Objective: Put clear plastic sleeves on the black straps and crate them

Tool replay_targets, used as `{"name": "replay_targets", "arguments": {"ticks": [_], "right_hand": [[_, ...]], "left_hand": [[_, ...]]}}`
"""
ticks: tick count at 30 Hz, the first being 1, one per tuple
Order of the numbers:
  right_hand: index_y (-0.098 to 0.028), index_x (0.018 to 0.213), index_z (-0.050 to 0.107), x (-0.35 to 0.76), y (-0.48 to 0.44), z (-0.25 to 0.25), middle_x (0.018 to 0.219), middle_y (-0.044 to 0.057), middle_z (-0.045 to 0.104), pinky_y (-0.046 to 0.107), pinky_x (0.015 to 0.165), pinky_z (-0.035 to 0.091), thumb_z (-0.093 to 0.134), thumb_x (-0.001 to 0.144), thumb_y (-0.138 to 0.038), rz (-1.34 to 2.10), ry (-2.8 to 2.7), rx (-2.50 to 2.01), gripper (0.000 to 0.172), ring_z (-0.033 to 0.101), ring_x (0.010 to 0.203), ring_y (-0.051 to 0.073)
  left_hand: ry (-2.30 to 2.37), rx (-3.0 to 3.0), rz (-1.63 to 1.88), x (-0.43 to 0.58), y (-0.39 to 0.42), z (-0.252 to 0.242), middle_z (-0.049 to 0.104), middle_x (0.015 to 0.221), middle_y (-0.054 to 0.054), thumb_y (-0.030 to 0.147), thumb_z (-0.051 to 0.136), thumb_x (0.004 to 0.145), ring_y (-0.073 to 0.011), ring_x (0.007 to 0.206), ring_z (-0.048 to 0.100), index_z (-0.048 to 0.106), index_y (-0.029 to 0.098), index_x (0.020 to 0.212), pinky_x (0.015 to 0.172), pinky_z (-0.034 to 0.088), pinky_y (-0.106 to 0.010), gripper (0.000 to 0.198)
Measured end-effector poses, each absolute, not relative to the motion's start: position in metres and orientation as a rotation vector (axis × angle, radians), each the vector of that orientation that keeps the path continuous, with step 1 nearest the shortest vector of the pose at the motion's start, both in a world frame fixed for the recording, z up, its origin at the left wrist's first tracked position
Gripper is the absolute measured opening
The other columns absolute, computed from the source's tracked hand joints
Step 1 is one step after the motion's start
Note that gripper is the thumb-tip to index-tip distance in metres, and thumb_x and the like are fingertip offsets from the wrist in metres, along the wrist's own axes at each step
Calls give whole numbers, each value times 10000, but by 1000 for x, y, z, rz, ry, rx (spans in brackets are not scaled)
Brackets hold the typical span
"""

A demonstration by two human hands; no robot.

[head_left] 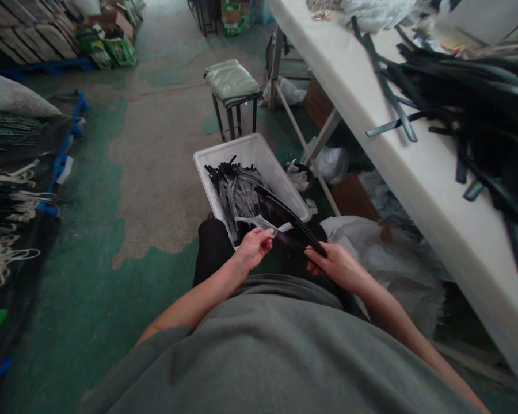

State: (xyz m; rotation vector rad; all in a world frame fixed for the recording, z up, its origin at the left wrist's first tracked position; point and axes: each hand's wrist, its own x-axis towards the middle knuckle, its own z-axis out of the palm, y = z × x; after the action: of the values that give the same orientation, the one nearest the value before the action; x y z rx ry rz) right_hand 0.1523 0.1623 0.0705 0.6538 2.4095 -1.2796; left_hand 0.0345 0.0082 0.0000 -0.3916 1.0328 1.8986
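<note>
My left hand (pixel 254 248) is closed, its thumb and fingers pinching a whitish, see-through plastic strip (pixel 263 223) with loose ends sticking out. To its right, my right hand (pixel 334 264) is wrapped round long, bent black strips (pixel 291 214), whose far ends reach forward over a white plastic bin (pixel 259 141). One black strip seems to run from the right hand toward the left fingers; whether it passes into the plastic I cannot tell. Inside the bin lie many black strips (pixel 237 187), several with a greyish see-through covering. The bin stands just beyond my knees.
A white table (pixel 397 155) runs along my right, with a heap of black strips (pixel 479 98) overhanging its edge. Beyond the bin is a padded stool (pixel 233 80). White plastic sacking (pixel 371 253) lies under the table. Blue pallets (pixel 67 149) with bundled goods line the left.
</note>
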Motion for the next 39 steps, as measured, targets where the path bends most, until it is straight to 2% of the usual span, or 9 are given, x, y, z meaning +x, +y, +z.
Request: {"name": "replay_targets", "arguments": {"ticks": [4, 10, 16, 22, 28, 31, 33, 36, 39], "right_hand": [[-196, 669, 548, 150, 156, 73, 553, 1, 646, 243, 518, 423, 438, 917, -413, -1073, 2584, 692, 348, 617, 493, 136], [-199, 778, 600, 151, 163, 67, 696, 12, 711, 244, 552, 467, 471, 909, -408, -1316, 2476, 625, 279, 663, 581, 148], [-195, 733, 581, 150, 159, 65, 622, 4, 682, 238, 532, 466, 474, 918, -391, -1289, 2554, 663, 290, 645, 535, 140], [-189, 922, 617, 147, 164, 69, 749, 15, 717, 223, 554, 503, 514, 901, -340, -1556, 2394, 684, 184, 665, 602, 136], [-189, 954, 622, 154, 159, 74, 718, 3, 703, 216, 475, 437, 466, 922, -363, -1449, 2596, 718, 236, 568, 450, 105], [-195, 1126, 619, 143, 150, 66, 750, 10, 709, 225, 544, 454, 491, 909, -333, -1420, 2740, 666, 287, 613, 541, 131], [-193, 1133, 640, 138, 148, 62, 742, 15, 706, 230, 605, 460, 520, 895, -319, -1390, 2816, 554, 295, 646, 644, 155], [-198, 1044, 691, 140, 152, 63, 702, 6, 695, 232, 619, 450, 525, 892, -326, -1389, 2834, 452, 259, 628, 631, 149], [-205, 1019, 712, 152, 161, 69, 673, -1, 691, 237, 612, 447, 543, 864, -311, -1371, 2821, 481, 253, 612, 599, 145]], "left_hand": [[1029, -306, 1804, 41, 12, 2, 557, 565, 47, 182, 840, 592, -42, 458, 506, 577, 136, 686, 468, 423, -157, 283], [1062, -333, 1901, 29, 8, 9, 553, 561, 55, 164, 841, 583, -33, 458, 497, 584, 134, 696, 470, 421, -146, 282], [1078, -279, 1847, 31, 9, 11, 553, 564, 49, 170, 833, 600, -41, 454, 501, 586, 132, 704, 462, 426, -153, 271], [1064, -285, 1857, 32, 10, 9, 555, 561, 54, 167, 838, 586, -33, 448, 495, 586, 139, 708, 456, 428, -139, 281], [1050, -319, 1821, 27, 10, 14, 540, 548, 51, 158, 811, 632, -41, 461, 503, 557, 149, 686, 469, 446, -150, 260], [1030, -302, 1784, 35, 11, 17, 545, 558, 51, 167, 816, 631, -40, 461, 500, 572, 148, 706, 474, 442, -152, 255], [1012, -248, 1769, 38, 10, 17, 556, 567, 48, 168, 817, 626, -40, 464, 500, 602, 143, 728, 479, 436, -152, 239], [980, -167, 1744, 41, 8, 16, 635, 640, 1, 161, 791, 643, -69, 542, 575, 639, 127, 733, 565, 485, -176, 180], [886, -172, 1749, 36, 9, 18, 722, 836, -83, 185, 718, 715, -159, 766, 681, 675, 119, 812, 734, 541, -256, 125]]}}
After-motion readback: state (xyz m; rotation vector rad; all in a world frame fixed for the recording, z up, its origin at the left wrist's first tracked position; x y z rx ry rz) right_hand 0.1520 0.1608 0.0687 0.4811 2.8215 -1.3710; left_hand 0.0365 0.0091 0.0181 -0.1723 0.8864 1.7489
